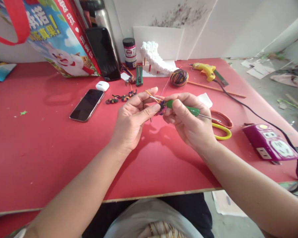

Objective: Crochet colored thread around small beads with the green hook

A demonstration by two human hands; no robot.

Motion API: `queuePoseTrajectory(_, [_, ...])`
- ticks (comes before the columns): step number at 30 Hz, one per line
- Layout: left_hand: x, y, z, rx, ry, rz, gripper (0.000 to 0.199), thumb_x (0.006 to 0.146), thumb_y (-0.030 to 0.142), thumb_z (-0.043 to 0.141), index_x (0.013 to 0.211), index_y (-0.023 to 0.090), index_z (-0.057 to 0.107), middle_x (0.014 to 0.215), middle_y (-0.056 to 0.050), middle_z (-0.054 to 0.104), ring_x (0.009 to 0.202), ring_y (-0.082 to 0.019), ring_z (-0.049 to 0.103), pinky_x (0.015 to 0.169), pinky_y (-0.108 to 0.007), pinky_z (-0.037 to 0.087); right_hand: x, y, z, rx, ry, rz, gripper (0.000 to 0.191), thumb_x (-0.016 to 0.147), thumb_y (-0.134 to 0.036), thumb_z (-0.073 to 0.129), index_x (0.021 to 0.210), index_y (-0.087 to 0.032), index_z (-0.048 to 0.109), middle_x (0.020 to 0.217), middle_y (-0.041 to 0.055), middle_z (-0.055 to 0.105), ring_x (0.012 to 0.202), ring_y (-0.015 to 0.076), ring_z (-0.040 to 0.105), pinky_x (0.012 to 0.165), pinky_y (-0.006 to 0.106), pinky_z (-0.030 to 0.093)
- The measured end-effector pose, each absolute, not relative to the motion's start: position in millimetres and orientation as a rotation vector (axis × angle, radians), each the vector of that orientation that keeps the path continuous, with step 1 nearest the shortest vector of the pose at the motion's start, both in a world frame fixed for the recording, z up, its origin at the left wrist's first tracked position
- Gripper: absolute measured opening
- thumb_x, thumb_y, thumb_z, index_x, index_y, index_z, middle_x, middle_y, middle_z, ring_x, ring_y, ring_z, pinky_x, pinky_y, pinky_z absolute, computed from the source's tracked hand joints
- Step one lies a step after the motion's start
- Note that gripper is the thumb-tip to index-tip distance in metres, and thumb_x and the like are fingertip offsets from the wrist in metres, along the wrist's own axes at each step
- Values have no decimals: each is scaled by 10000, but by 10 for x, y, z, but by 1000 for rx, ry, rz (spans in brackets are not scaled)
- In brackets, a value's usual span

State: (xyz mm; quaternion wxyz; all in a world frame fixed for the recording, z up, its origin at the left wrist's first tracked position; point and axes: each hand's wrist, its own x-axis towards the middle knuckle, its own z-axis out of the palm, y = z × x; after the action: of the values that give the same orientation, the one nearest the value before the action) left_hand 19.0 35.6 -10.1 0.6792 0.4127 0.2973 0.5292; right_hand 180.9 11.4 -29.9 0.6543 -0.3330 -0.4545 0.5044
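My right hand (188, 115) is closed around the green handle of a crochet hook (194, 110), whose thin metal tip points left toward my other hand. Between the fingertips of my left hand (136, 115) is a small dark multicoloured piece of crochet (161, 107), pinched and partly hidden. An orange strand of yarn (148, 93) runs over my left fingers close to the hook's tip. Behind my hands lies a ball of variegated yarn (179, 77), with a pink strand leading down from it toward the crochet piece.
Scissors (223, 132) and a purple power socket (270, 142) lie to the right, below a yellow glue gun (205, 70) with a trailing black cord. A phone (87, 105), earbud case (102, 86) and crocheted strip (124, 98) lie left. A box-cutter (139, 76) and jar (130, 53) are behind.
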Motion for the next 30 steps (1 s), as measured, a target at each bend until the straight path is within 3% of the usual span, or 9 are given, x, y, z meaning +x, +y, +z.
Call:
queuePoseTrajectory(8, [208,356,-115,868,696,1215,338,745,55,914,1011,254,852,750,52,721,735,-119,702,791,-288,603,1814,92,-322,-764,-1112,1122,271,916,-476,887,1011,-241,790,769,-24,733,627,123,635,645,304,571])
queuePoseTrajectory(16, [239,311,-97,770,750,1223,388,740,-3,886,1038,236,821,721,68,721,732,-106,716,834,-278,621,1807,86,-347,-804,-1136,998,218,947,-458,863,1000,-255,801,767,-18,736,636,131,643,622,302,556])
queuePoseTrajectory(21, [241,282,-75,854,795,1223,479,696,46,931,1123,226,808,738,58,768,749,-131,734,823,-302,628,1802,60,-328,-870,-1232,876,230,952,-472,851,1008,-255,797,785,-5,738,630,147,644,597,318,578])
queuePoseTrajectory(26, [299,219,-82,847,837,1262,612,701,81,955,1275,199,776,749,65,771,734,-111,720,837,-280,612,1726,-4,-318,-950,-1368,632,154,1030,-421,754,1026,-268,770,901,29,778,780,193,711,749,373,641])
queuePoseTrajectory(30, [291,229,-60,743,778,1189,561,657,64,971,1179,177,800,730,65,762,703,-90,706,771,-237,587,1708,-58,-349,-995,-1467,469,87,1051,-340,707,1085,-280,760,994,78,785,883,257,726,869,467,637])
